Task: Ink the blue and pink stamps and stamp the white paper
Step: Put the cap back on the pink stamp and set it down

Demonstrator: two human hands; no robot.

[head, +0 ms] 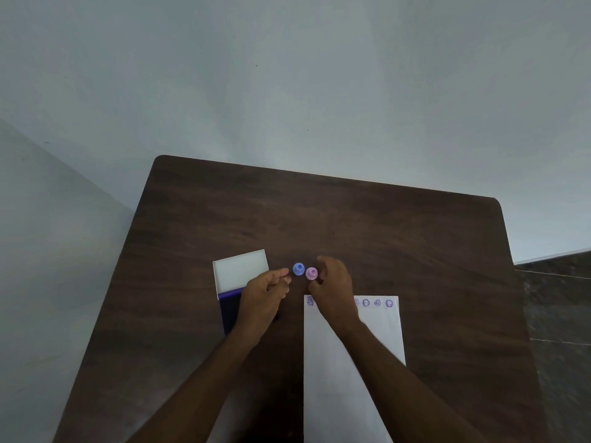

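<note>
no readable text anywhere; stamped marks [366,303] on white paper [332,378] too small to read

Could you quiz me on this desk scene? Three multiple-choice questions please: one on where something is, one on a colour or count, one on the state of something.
1. Where does the small round blue plastic stamp stand?
A. On the white sheet of paper
B. On the dark brown wooden table, beside the small round pink plastic stamp
C. Inside the ink pad case

2. What colour are the prints along the far edge of the white sheet of paper?
A. Purple
B. Green
C. Orange

3. What state is the blue ink pad case in?
A. Shut
C. Upside down
B. Open, its white lid raised

Answers:
1 B: it stands on the bare table, just left of the pink stamp, between the left hand and right hand.
2 A: the row of round prints is purple.
3 B: the white lid is tipped back.
</note>
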